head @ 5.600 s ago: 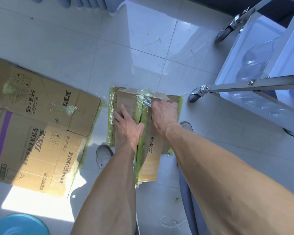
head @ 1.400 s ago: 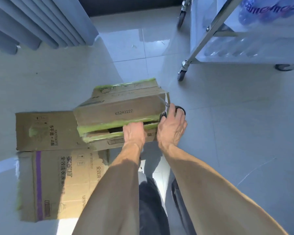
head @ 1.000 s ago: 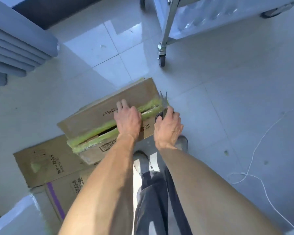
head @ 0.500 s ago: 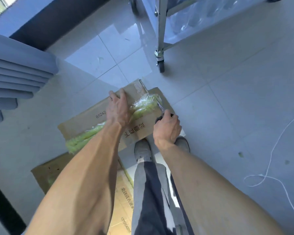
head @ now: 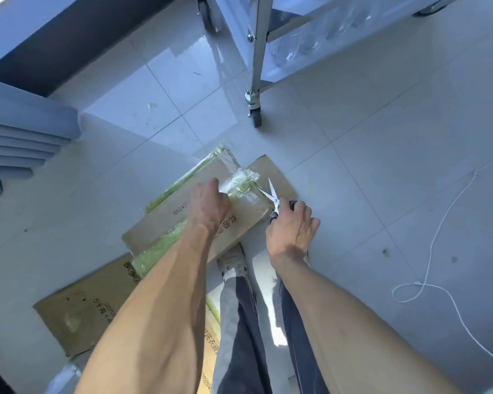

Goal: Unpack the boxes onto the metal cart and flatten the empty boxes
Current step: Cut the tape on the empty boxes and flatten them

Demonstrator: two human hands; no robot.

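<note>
- The cardboard box (head: 202,220) lies flattened on the tiled floor (head: 382,194) at the centre of the frame, bound with green-tinted plastic tape (head: 241,184) along its seams.
- The left hand (head: 211,207) presses down on the box near the crumpled tape, its fingers curled over the cardboard edge and wrap; whether they pinch the tape itself I cannot tell.
- The right hand (head: 292,231) grasps the dark handles of a pair of scissors (head: 272,197), fingers clenched round them, blades parted and pointing up-left at the taped corner of the box.
- One blade tip touches the tape at the box's right end.
- More flattened boxes (head: 88,308) lie in the lower left of the frame, partly under the taped one.
- The metal cart (head: 258,52) stands at the upper right, one caster wheel (head: 255,116) on the floor, clear bottles (head: 302,44) on its lower shelf.
- A white cord (head: 427,280) loops across the floor at the right.
- The person's shoes (head: 234,263) and dark trousers (head: 239,336) show below the box.
</note>
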